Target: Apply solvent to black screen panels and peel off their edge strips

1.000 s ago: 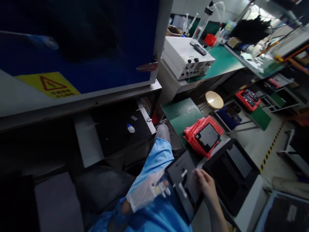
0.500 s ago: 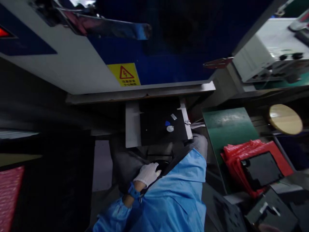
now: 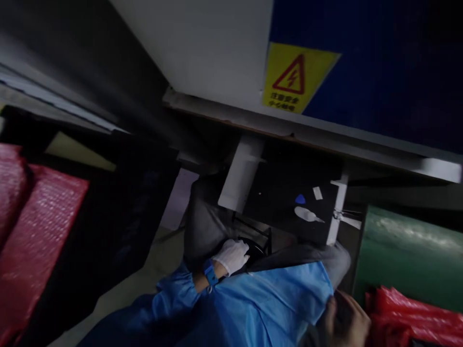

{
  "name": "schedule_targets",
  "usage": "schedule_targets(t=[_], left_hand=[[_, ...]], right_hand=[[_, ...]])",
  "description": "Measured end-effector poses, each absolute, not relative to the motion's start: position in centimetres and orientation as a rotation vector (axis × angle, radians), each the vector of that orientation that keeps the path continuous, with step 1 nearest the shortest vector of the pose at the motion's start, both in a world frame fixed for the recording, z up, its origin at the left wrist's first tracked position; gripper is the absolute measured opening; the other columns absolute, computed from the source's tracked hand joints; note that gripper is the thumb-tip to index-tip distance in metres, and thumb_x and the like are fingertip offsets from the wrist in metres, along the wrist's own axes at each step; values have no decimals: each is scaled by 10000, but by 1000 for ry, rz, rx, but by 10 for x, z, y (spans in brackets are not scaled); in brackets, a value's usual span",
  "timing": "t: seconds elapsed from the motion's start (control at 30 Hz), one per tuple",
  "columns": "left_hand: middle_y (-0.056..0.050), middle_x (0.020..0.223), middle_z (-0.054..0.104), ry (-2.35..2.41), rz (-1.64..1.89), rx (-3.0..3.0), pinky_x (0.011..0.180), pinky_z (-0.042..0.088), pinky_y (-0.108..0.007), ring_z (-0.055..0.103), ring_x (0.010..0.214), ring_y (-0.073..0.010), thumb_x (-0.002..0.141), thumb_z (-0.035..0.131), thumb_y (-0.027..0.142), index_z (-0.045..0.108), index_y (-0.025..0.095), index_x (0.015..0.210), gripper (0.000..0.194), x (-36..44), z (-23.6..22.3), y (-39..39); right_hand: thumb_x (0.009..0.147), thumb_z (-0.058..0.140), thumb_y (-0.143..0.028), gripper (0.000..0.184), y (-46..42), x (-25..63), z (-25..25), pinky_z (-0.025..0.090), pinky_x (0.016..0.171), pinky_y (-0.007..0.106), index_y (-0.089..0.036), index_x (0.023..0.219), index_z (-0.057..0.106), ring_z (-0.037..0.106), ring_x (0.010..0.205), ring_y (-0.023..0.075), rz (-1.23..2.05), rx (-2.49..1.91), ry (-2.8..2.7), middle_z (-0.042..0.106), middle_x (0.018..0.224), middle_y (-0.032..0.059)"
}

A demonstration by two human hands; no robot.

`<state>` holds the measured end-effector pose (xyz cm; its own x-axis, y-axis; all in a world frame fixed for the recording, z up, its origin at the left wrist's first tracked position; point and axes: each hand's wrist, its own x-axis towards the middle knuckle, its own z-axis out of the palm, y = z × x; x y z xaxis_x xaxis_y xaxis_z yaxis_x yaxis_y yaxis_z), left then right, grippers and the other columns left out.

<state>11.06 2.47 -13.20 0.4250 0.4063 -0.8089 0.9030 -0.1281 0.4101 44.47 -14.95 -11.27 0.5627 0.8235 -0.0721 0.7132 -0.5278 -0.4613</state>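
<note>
My left hand (image 3: 233,255), in a white glove with a blue band at the wrist, lies between my knees. Its fingers curl over the rim of a black round seat (image 3: 257,250). My blue coat (image 3: 267,303) covers my lap below it. At the bottom right, my bare right hand (image 3: 345,322) sits beside the coat's hem and close to the red bags (image 3: 408,318). Its fingers are curled around something dark that I cannot make out in the blur.
A black shelf (image 3: 289,202) under the bench carries a small white bottle (image 3: 306,214) with a blue cap. Above it is a blue cabinet with a yellow warning sticker (image 3: 292,79). Red bubble-wrap packs (image 3: 39,226) lie at left and a green mat (image 3: 408,260) at right.
My view has swung left and down. The dark panel I held a second ago is out of sight. My left hand has gone to the seat and stays there; my right hand is back in view.
</note>
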Motion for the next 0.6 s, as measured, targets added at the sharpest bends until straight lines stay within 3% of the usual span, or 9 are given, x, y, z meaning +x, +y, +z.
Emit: schedule_targets(t=[0.07,0.13,0.33,0.5,0.6], left_hand=[[-180,1343,832,1199,-541,1742,1124,615,-450,812,1262,-336,1147,640,264,845,181,1329,286,99,-135,15],[-157,1329,836,1297,-402,1770,1087,618,-425,815,1212,-314,1151,611,256,850,217,1311,291,83,-138,2],[-159,1427,784,1968,97,1745,1127,642,-440,766,1294,-312,1141,547,283,823,246,1404,383,10,-148,-30],[-155,1433,747,2334,379,1697,1228,626,-477,722,1386,-314,1113,575,301,820,234,1308,319,-28,-171,-39],[-154,1431,733,2377,466,1713,1248,623,-484,721,1384,-308,1095,596,297,810,228,1293,300,-33,-181,-44]], right_hand=[[1075,466,-868,681,-115,414,-138,649,950,606,-243,1024,730,779,1048,424,542,-2277,-1501,785,1080,221],[1131,357,-762,666,-91,386,-161,645,969,599,-227,1091,752,788,1104,430,891,-2225,-1793,797,1141,240],[1107,503,-431,346,-63,357,-207,621,983,451,-256,1105,801,836,1095,345,1454,-2099,-2197,846,1201,168],[1181,504,-399,350,-40,348,-230,595,867,341,-252,1303,797,866,1126,310,1746,-2056,-2394,862,1301,167],[1185,558,-388,318,-31,338,-243,591,877,330,-254,1331,806,871,1153,309,1908,-2007,-2481,878,1263,160]])
